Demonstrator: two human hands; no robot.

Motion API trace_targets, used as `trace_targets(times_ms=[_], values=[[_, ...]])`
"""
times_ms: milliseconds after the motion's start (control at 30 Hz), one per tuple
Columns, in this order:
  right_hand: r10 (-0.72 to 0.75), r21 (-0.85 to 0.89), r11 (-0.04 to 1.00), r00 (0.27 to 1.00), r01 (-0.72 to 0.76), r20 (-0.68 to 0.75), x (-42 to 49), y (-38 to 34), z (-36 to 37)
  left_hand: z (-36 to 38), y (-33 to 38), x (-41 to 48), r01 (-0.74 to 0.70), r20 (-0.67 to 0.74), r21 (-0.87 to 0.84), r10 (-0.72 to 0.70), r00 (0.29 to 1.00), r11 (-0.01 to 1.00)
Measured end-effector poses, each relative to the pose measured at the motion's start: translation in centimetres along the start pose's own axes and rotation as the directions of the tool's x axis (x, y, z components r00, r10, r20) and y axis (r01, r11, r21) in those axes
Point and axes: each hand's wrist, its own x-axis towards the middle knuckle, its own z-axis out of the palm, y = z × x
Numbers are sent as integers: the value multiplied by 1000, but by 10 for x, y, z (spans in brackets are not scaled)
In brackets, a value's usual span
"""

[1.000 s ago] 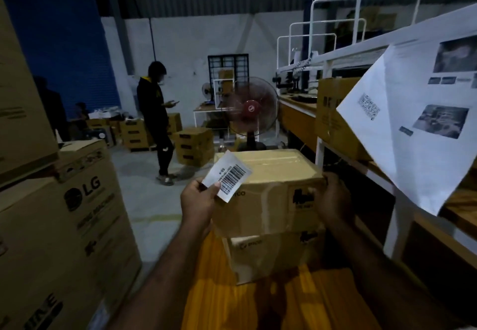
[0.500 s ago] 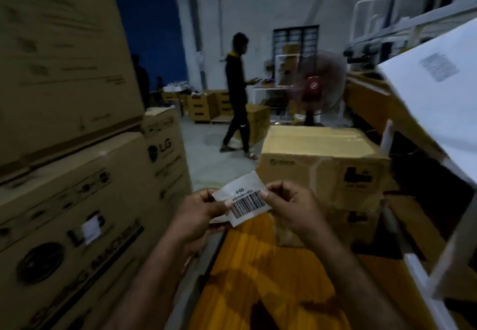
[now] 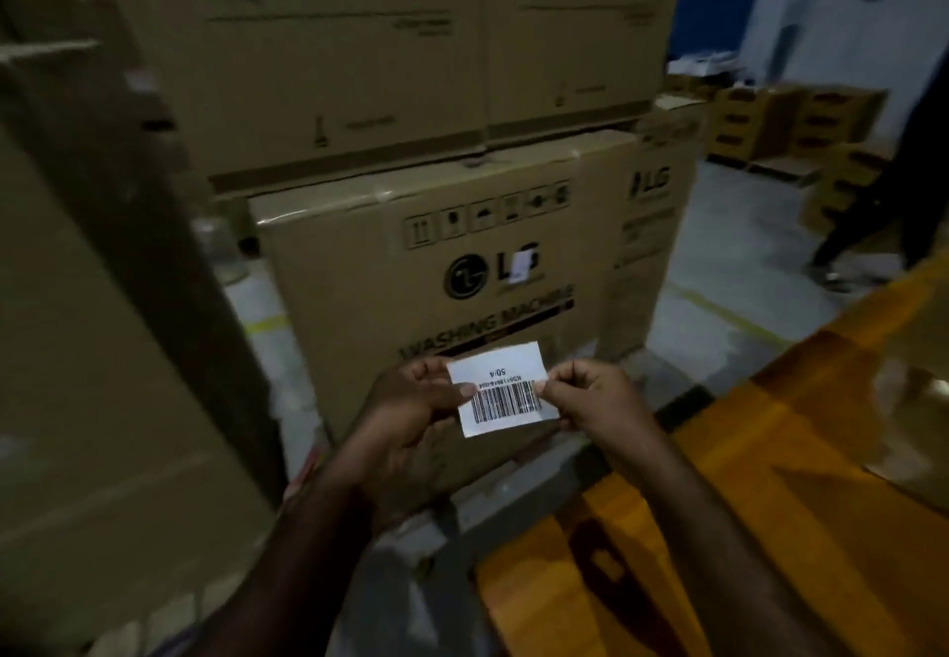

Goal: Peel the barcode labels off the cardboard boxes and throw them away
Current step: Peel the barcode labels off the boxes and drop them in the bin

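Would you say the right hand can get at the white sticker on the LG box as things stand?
Probably yes: nothing stands between the right hand and the sticker, but it pinches the peeled label with the left hand and must let go.

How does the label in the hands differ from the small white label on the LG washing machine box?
The held label is off any box, pinched at its sides by the left hand and right hand; the small label sits stuck on the washing machine box, over the LG logo. The held label shows a clear barcode; the small label is too blurred to read. Both are white rectangles.
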Motion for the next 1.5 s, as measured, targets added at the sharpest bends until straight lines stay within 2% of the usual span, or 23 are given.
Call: trace_targets(times_ms=[167, 367, 500, 633, 800, 967, 1100, 1267, 1300, 1400, 1500], values=[[57, -3, 998, 993, -57, 102, 1, 11, 88, -89, -34, -16, -41, -175, 23, 45, 984, 999], [166, -98, 984, 960, -147, 227, 0, 42, 199, -187, -70, -44, 25, -356, 125, 22, 934, 992], [160, -176, 978, 943, -111, 293, -4, 58, 273, -250, -97, -68, 83, -484, 155, 2, 875, 984], [184, -212, 971, 909, -109, 373, -13, 64, 351, -318, -120, -90, 137, -624, 159, -8, 781, 978], [203, -267, 961, 829, -68, 521, -27, 77, 433, -380, -149, -120, 246, -768, 121, -67, 637, 962], [310, -349, 931, 731, -105, 608, -26, 111, 496, -420, -194, -135, 371, -870, 16, -170, 464, 928], [400, -448, 887, 674, -113, 621, -11, 149, 548, -449, -218, -142, 429, -918, -127, -270, 291, 894], [450, -617, 783, 609, 83, 653, 25, 233, 623, -492, -255, -128, 562, -927, -192, -337, 166, 805], [463, -637, 761, 587, 121, 664, 30, 238, 637, -499, -265, -121, 574, -927, -198, -342, 152, 794], [567, -715, 672, 486, 193, 665, 46, 262, 675, -519, -297, -89, 610, -927, -164, -332, 173, 775], [620, -749, 617, 436, 243, 652, 56, 312, 708, -532, -336, -51, 638, -920, -54, -287, 268, 768]])
